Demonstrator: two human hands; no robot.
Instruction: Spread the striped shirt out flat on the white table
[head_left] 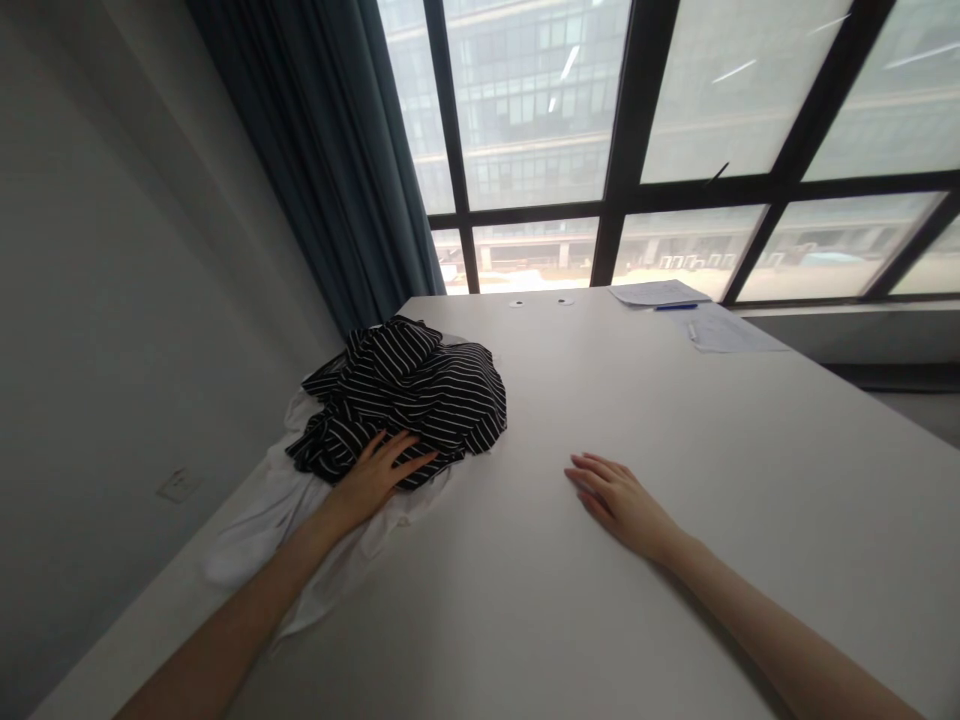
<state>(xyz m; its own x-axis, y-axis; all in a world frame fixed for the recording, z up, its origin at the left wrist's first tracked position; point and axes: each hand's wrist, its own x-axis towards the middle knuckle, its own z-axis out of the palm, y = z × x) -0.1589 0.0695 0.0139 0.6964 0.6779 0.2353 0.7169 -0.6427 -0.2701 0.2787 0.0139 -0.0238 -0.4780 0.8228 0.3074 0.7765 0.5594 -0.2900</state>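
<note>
Papers (697, 312) and a blue pen (675, 307) are lying far off; left hand (379, 472) is pressing spread fingers onto the striped garment (412, 395) (white cloth (262, 515) underneath, mostly hidden), right hand (619, 497) is resting flat on the table (675, 450).

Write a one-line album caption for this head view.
Left hand rests on a crumpled striped garment; right hand lies flat on the white table.

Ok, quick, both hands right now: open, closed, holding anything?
Left hand: open, flat on the striped garment, gripping nothing.
Right hand: open, palm down on the bare table, holding nothing.
</note>
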